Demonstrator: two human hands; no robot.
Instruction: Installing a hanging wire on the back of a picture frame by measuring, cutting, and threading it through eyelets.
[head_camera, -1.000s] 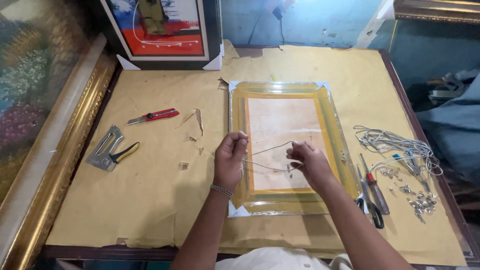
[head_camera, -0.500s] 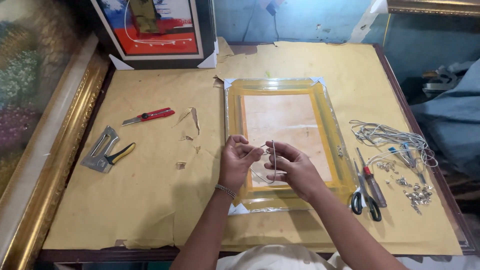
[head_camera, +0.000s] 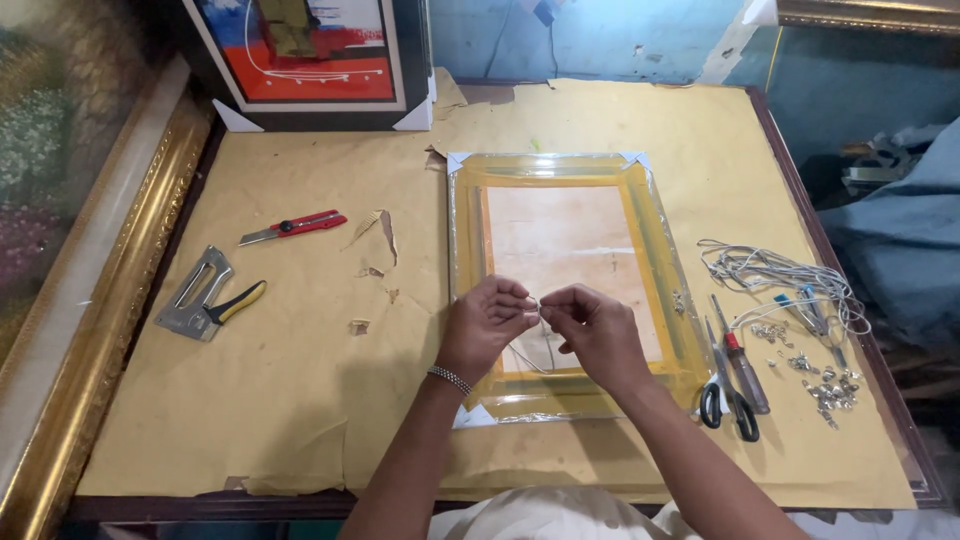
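A yellow-gold rectangular picture frame (head_camera: 565, 290) wrapped in clear plastic shows a pale tan backing, lying on tan-brown paper table covering (head_camera: 300, 400). Toward the paper's left edge lie a red-handled utility knife (head_camera: 293, 227) and a grey metal staple gun (head_camera: 205, 303) with yellow-and-black handle; black-handled scissors (head_camera: 727, 390) lie near its right edge.

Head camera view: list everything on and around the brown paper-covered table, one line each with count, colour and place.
Plastic-wrapped yellow picture frame: one, yellow, lying flat at table centre.
Thin wire: one, pale, pinched between both hands over the frame.
Red utility knife: one, red and silver, left of the frame.
Metal staple gun with yellow-black handle: one, grey, far left.
Black-handled scissors: one, right of the frame.
Red-handled screwdriver: one, beside the scissors.
Coil of grey wire: one, right side.
Small metal fittings: several, silver, right edge.
Red, white and blue framed picture: one, propped at the back.
Ornate gold frame: one, along the left edge.
Brown paper table cover: one.
Left hand: one, silver bracelet.
Right hand: one.
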